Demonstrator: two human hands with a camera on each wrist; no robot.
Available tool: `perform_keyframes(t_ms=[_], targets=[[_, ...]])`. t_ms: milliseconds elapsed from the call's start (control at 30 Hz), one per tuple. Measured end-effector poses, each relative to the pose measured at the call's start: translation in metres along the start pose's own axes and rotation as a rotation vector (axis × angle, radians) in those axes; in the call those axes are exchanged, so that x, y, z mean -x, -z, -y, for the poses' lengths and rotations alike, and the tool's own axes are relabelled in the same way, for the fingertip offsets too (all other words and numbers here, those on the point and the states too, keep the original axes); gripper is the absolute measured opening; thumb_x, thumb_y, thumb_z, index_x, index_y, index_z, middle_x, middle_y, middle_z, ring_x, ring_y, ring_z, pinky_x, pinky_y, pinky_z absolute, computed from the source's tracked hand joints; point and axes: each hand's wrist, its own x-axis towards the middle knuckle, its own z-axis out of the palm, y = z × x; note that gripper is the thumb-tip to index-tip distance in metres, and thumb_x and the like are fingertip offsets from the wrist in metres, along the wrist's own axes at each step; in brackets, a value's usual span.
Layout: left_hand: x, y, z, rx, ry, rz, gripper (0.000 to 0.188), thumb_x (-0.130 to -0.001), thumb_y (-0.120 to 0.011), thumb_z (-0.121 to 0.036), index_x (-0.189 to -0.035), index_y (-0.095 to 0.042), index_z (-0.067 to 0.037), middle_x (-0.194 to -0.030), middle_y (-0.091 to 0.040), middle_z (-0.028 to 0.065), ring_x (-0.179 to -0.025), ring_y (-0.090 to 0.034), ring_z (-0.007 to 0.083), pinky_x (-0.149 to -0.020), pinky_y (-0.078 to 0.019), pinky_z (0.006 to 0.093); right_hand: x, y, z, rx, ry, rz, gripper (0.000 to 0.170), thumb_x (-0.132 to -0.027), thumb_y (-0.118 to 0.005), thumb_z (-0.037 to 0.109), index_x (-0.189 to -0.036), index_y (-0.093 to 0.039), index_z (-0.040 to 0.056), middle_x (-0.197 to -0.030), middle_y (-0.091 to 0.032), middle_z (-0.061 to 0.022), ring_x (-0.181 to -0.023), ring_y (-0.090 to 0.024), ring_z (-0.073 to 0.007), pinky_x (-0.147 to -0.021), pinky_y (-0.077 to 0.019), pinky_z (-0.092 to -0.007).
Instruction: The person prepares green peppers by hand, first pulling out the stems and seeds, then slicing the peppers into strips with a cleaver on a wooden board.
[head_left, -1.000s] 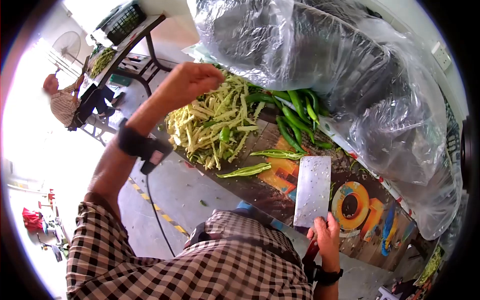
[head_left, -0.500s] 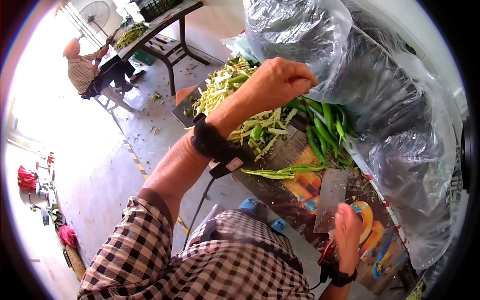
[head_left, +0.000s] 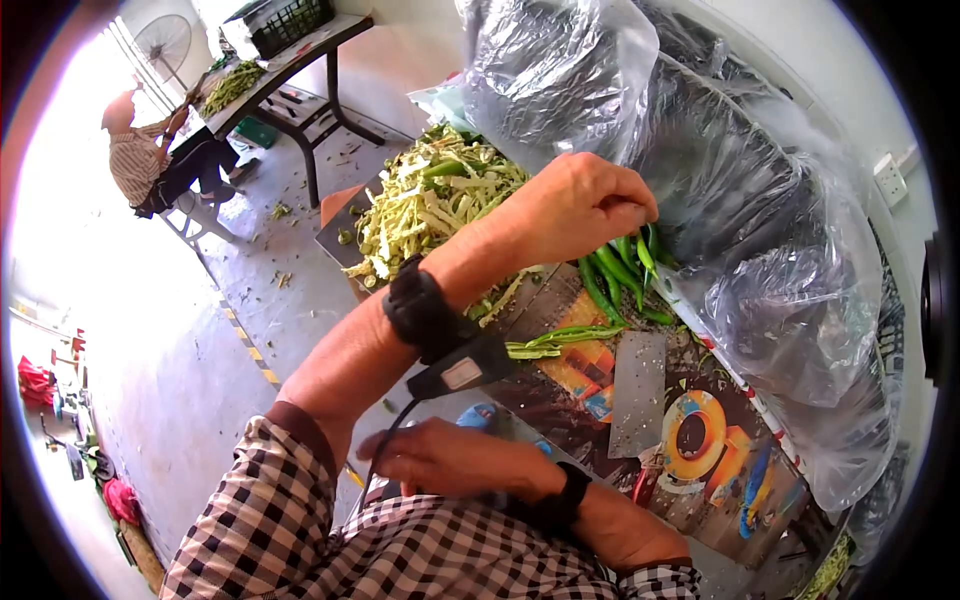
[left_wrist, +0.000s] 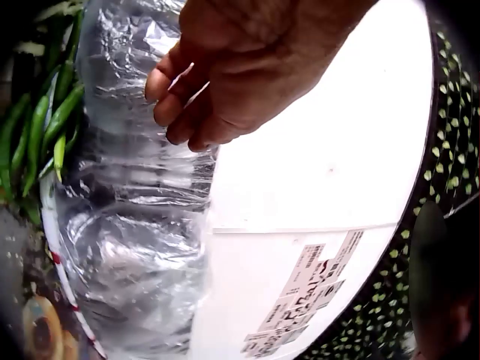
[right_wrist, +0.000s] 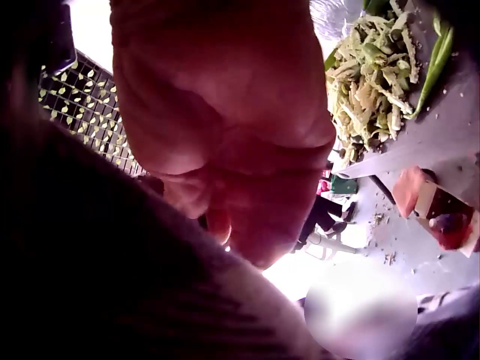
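Printed table (head_left: pixel 575 420) by a white wall (head_left: pixel 850 105): whole green peppers (head_left: pixel 612 275) lie bunched on it against clear plastic sheeting (head_left: pixel 740 200). Near them, over the sheeting, hangs the left hand (head_left: pixel 580 205), fingers loosely curled, nothing visible in them. Long pale-green pieces (head_left: pixel 560 341) lie beside the peppers, with a cleaver (head_left: pixel 638 385) near. The right hand (head_left: pixel 455 460) is under the left forearm, off the table; it is blurred, so I cannot tell whether it pinches the black cable (head_left: pixel 388 446). Beyond, a shredded heap (head_left: pixel 430 205); farther, a seated person (head_left: pixel 140 165).
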Motion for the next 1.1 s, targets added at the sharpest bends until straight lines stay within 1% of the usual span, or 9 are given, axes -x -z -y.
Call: perform_keyframes(t_ms=[333, 433, 533, 633, 800, 900, 967, 1033, 1100], targets=[[-0.006, 0.031, -0.016, 0.023, 0.001, 0.17, 0.022, -0.094, -0.057, -0.015, -0.105, -0.069, -0.001, -0.086, -0.072, 0.0059, -0.079, -0.068, 0.0107, -0.073, -0.0555, 0.0263, -0.002, 0.008, 0.016, 0.073, 0.194, -0.064, 0.032, -0.1, -0.051, 0.03, -0.105, -0.065, 0.0025, -0.074, -0.064, -0.011, -0.066, -0.065, -0.0179, -0.061, -0.0498, -0.032], [-0.009, 0.04, -0.019, 0.023, 0.006, 0.174, 0.022, -0.096, -0.056, -0.015, -0.106, -0.069, -0.001, -0.085, -0.071, 0.0049, -0.077, -0.066, 0.0101, -0.074, -0.0551, 0.0256, 0.004, 0.011, 0.03, 0.011, 0.133, -0.103, 0.03, -0.1, -0.051, 0.028, -0.101, -0.064, 0.0006, -0.074, -0.063, -0.0096, -0.065, -0.063, -0.0162, -0.06, -0.0495, -0.0303], [-0.012, 0.051, -0.015, 0.151, 0.066, 0.164, 0.023, -0.098, -0.055, -0.017, -0.107, -0.069, -0.001, -0.086, -0.07, 0.0036, -0.077, -0.064, 0.0098, -0.074, -0.0542, 0.0253, 0.019, 0.018, 0.052, -0.184, 0.227, -0.308, 0.029, -0.099, -0.053, 0.026, -0.098, -0.063, -0.0014, -0.075, -0.063, -0.0079, -0.065, -0.062, -0.0147, -0.061, -0.0502, -0.0297], [-0.013, 0.051, -0.011, 0.234, 0.103, 0.032, 0.026, -0.099, -0.055, -0.019, -0.109, -0.067, 0.001, -0.089, -0.069, 0.004, -0.078, -0.063, 0.0096, -0.073, -0.0533, 0.0248, 0.032, 0.027, 0.055, -0.071, 0.114, -0.217, 0.028, -0.097, -0.055, 0.024, -0.104, -0.065, -0.0021, -0.08, -0.065, -0.0079, -0.069, -0.064, -0.0142, -0.066, -0.0517, -0.0289], [-0.004, 0.031, -0.011, 0.187, 0.13, 0.118, 0.025, -0.099, -0.056, -0.019, -0.109, -0.068, 0.0, -0.084, -0.069, 0.003, -0.074, -0.062, 0.0078, -0.071, -0.0528, 0.0235, 0.046, 0.027, 0.023, 0.094, -0.072, -0.24, 0.032, -0.096, -0.055, 0.023, -0.118, -0.062, 0.0009, -0.085, -0.069, -0.0119, -0.071, -0.066, -0.0153, -0.068, -0.0524, -0.0297], [0.007, 0.019, 0.002, 0.077, 0.099, 0.129, 0.021, -0.096, -0.056, -0.016, -0.106, -0.069, -0.002, -0.083, -0.071, 0.0046, -0.073, -0.064, 0.009, -0.068, -0.0535, 0.0259, 0.077, 0.031, 0.007, 0.396, -0.184, -0.384, 0.03, -0.096, -0.055, 0.022, -0.119, -0.061, 0.0024, -0.085, -0.069, -0.013, -0.072, -0.066, -0.0151, -0.068, -0.0526, -0.0291], [0.024, 0.009, 0.014, -0.065, 0.076, 0.171, 0.019, -0.094, -0.057, -0.014, -0.105, -0.069, -0.003, -0.084, -0.071, 0.007, -0.074, -0.067, 0.0132, -0.068, -0.0542, 0.029, 0.112, 0.029, 0.001, 0.367, -0.237, -0.557, 0.026, -0.095, -0.057, 0.017, -0.117, -0.062, 0.0024, -0.088, -0.069, -0.0129, -0.072, -0.066, -0.0149, -0.067, -0.0526, -0.0287], [0.053, -0.005, 0.034, -0.189, 0.093, 0.246, 0.018, -0.091, -0.058, -0.012, -0.102, -0.069, -0.004, -0.086, -0.071, 0.0102, -0.075, -0.068, 0.0199, -0.069, -0.0547, 0.0328, 0.156, 0.02, -0.009, 0.206, -0.258, -0.824, 0.023, -0.094, -0.058, 0.011, -0.115, -0.061, 0.0012, -0.089, -0.069, -0.0121, -0.07, -0.065, -0.0146, -0.067, -0.0525, -0.0284], [0.087, -0.02, 0.048, -0.251, 0.136, 0.3, 0.017, -0.087, -0.06, -0.011, -0.1, -0.068, -0.004, -0.089, -0.069, 0.0132, -0.079, -0.068, 0.0278, -0.072, -0.0546, 0.0368, 0.193, 0.007, -0.026, 0.366, -0.479, -1.07, 0.021, -0.091, -0.062, 0.009, -0.11, -0.061, -0.0004, -0.089, -0.069, -0.0117, -0.071, -0.065, -0.0165, -0.068, -0.0525, -0.0289]])
